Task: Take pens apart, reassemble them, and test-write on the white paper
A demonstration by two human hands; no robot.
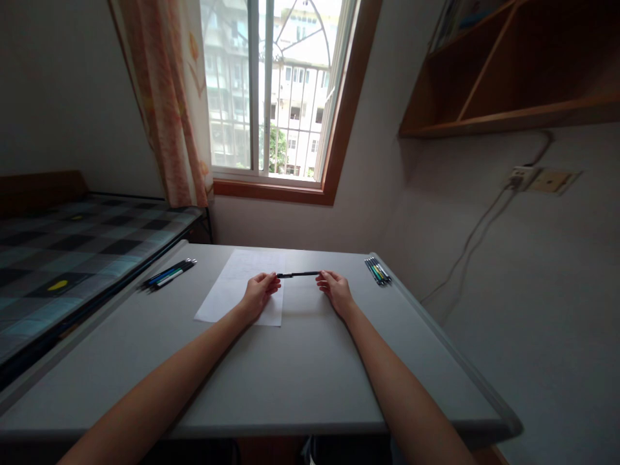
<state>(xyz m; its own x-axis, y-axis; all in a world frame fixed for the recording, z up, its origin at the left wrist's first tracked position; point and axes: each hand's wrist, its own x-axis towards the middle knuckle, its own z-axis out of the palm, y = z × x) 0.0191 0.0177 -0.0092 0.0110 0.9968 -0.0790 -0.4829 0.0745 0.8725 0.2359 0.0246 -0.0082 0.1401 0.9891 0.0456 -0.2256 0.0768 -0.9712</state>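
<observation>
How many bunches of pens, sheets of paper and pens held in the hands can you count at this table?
Bunches of pens: 2
Sheet of paper: 1
Held pen: 1
Total: 4, counting each bunch as one; its pens are too small to count surely.

Two pen clusters, one separate pen, one paper sheet

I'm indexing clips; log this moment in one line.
left hand: holds pen end | right hand: holds other end | paper: on table
</observation>
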